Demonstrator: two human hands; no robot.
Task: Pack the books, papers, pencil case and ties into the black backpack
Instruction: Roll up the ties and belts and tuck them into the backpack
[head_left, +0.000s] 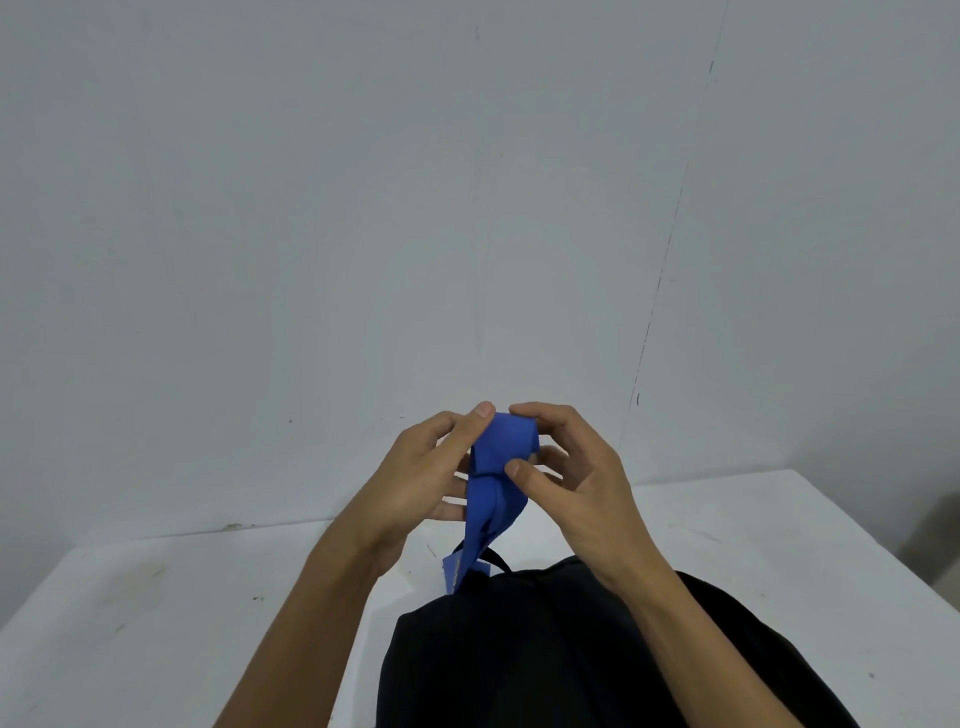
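On my feed both hands are raised low in the view, at about 6 o'clock, with a blue tie between them. The left hand is on the tie's 9 o'clock side. Its grip holds the cloth, with the thumb laid up along the top fold and the fingers curled behind. The right hand is on the 3 o'clock side, and its grip also holds the tie. Its forefinger hooks over the top fold and its thumb presses the front where the cloth crosses itself. The tie is folded over at the top, and its loose end hangs toward 6 o'clock. The tip ends at the upper edge of the black backpack, just beside the handle. I cannot tell whether the tip touches the bag. The backpack lies on the white tabletop between 5 and 6 o'clock, partly under the right forearm, and runs off the bottom edge. I cannot tell whether its zip is open or closed. The tabletop is scuffed and spreads from 8 round to 4 o'clock. A grey wall fills everything above it, with a thin dark line running down its 1 o'clock side.
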